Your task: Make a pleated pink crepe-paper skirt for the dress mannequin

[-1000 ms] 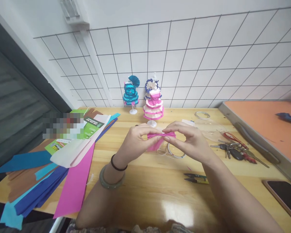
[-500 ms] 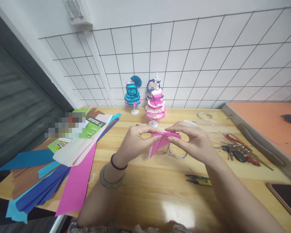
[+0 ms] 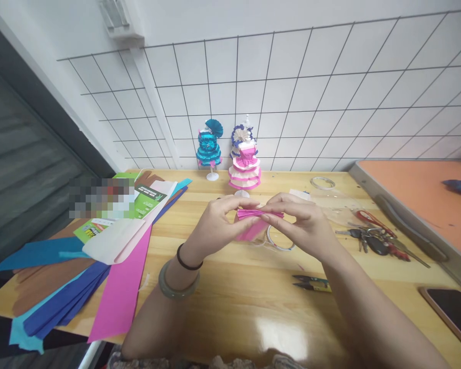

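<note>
Between my two hands is a strip of pink crepe paper [image 3: 249, 213], gathered into narrow pleats. My left hand [image 3: 218, 218] pinches its left part between thumb and fingers. My right hand [image 3: 299, 218] grips the pleats at the middle and right, with its fingertips close to the left hand's. A loose pink length hangs below the pleats, partly behind my fingers. Just beyond my hands stands a small dress form in a pink and white paper dress [image 3: 246, 171]. Behind it is one in blue and white, and to the left a teal paper dress [image 3: 208, 148].
Crepe paper strips in pink [image 3: 119, 297], blue [image 3: 69, 297] and brown lie fanned at the left, under green packaging [image 3: 148, 202]. Thread snips [image 3: 311, 283], a ring-shaped roll [image 3: 280, 241], keys [image 3: 376, 241] and a phone [image 3: 449, 312] lie to the right. An orange-topped board [image 3: 426, 200] borders the table.
The pleated pink paper has tilted flatter and its middle is pinched narrower. My right fingertips have shifted slightly left, towards the left hand. The hanging length shows less.
</note>
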Available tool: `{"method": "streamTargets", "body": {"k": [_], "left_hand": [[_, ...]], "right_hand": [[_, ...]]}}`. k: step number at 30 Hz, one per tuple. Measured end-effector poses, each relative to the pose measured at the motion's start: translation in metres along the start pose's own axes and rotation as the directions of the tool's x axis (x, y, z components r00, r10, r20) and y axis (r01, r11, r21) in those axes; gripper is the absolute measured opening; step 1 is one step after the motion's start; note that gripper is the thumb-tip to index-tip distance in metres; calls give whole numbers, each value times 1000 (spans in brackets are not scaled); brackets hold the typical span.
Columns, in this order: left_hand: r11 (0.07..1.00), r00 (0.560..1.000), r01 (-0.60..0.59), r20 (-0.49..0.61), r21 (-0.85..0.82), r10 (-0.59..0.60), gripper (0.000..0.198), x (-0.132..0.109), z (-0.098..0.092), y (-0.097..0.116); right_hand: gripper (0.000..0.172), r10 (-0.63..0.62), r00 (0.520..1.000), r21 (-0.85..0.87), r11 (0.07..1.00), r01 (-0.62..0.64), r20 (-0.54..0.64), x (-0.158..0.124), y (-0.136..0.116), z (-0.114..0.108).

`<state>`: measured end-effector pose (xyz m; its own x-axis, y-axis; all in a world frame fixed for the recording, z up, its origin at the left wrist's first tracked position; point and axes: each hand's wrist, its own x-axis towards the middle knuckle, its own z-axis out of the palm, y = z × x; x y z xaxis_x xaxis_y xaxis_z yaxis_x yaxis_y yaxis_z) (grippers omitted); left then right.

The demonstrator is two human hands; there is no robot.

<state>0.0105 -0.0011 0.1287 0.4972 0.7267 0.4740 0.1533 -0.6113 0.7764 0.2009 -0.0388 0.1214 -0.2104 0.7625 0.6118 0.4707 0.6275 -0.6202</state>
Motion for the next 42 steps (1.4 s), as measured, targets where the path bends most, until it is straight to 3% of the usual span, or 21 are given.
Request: {"method": "streamTargets", "body": {"k": [8,13,18,24,33,42], "left_hand": [[999,998,18,-57,-49,-20,19,0,0,-5],[984,993,120,6,-129,-120,22,2,-3,-7],[946,974,226,62,-232,-218,23,3,-5,-10],[924,962,271,101,-271,-252,25,5,-5,-14],[914,969,249,81,-321,-235,19,7,-8,-15],[953,983,186,42,-237,-181,20,7,-4,-14]], "right_hand": [[19,97,991,-62,993,-103,-87,-3,0,-3],[15,120,986,-19,992,-123,-119,-3,3,-5],[17,222,975,55,974,-220,-29,-3,8,-8],[19,283,956,160,943,-293,79,-1,11,-9],[17,256,959,251,927,-279,121,0,11,-10],[24,367,930,192,913,-359,-6,-1,14,-3]]}}
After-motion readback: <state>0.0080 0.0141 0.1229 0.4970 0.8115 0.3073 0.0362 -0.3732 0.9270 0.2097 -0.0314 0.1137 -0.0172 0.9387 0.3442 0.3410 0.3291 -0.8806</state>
